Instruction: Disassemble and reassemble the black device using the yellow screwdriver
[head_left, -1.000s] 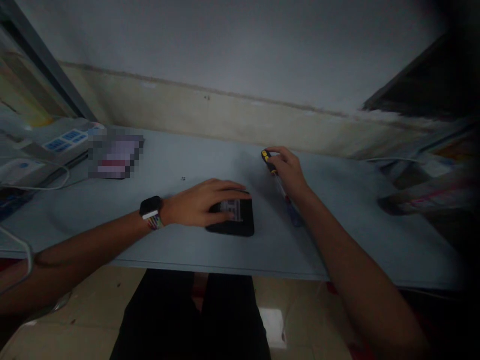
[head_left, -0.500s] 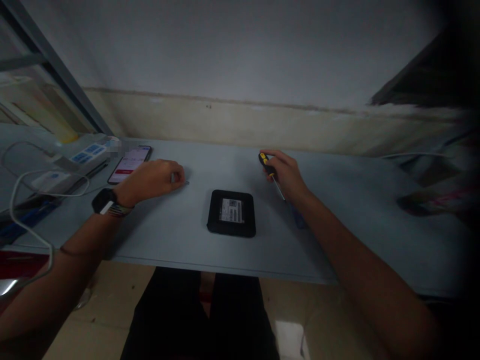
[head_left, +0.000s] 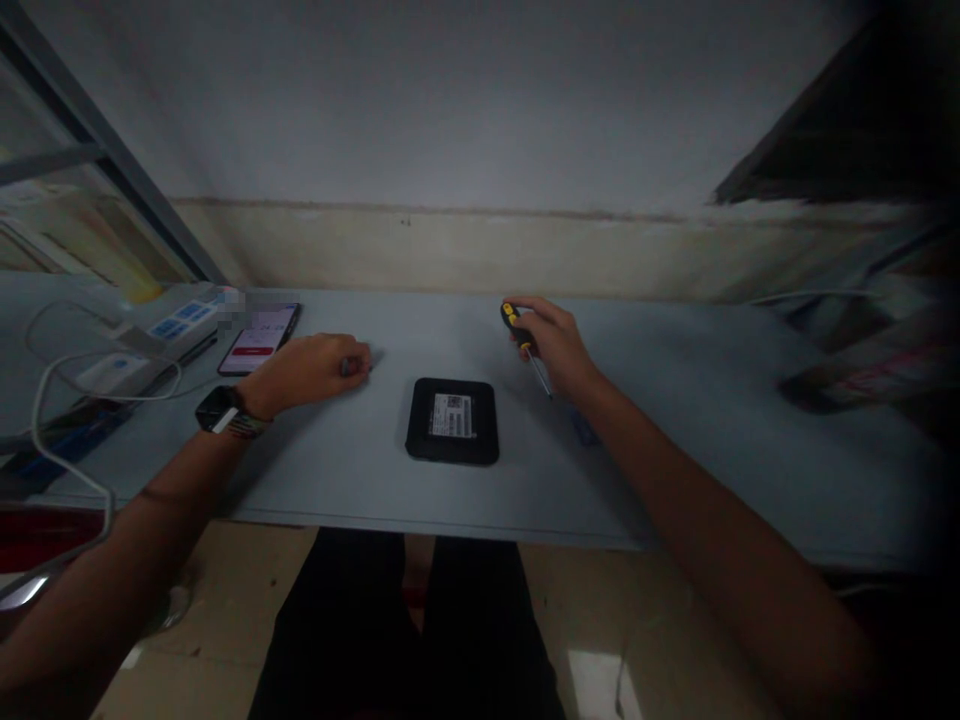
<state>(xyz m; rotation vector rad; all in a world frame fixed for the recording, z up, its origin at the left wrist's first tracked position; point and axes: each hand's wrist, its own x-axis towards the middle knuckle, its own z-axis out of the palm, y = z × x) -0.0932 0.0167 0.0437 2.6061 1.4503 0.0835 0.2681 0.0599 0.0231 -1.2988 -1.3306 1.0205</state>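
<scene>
A small black box [head_left: 453, 420] with a white label lies flat on the pale grey table [head_left: 675, 440], in front of me. My left hand [head_left: 311, 368], with a dark watch on its wrist, rests on the table to the box's left. Its fingers are pinched on something small that I cannot make out. Beyond the box on the right, my right hand [head_left: 551, 345] is closed round a screwdriver [head_left: 523, 342] with a black and yellow handle. The thin shaft points down toward the table. Neither hand touches the box.
A phone [head_left: 259, 337] with a lit screen lies at the back left. Left of it sit a power strip [head_left: 176, 325] and white cables [head_left: 67, 400]. Blurred clutter fills the table's right end [head_left: 870, 370]. A wall runs behind the table.
A second ago my left hand lay on the black box. It has moved left and now rests pinched on the table. My right hand keeps hold of the screwdriver.
</scene>
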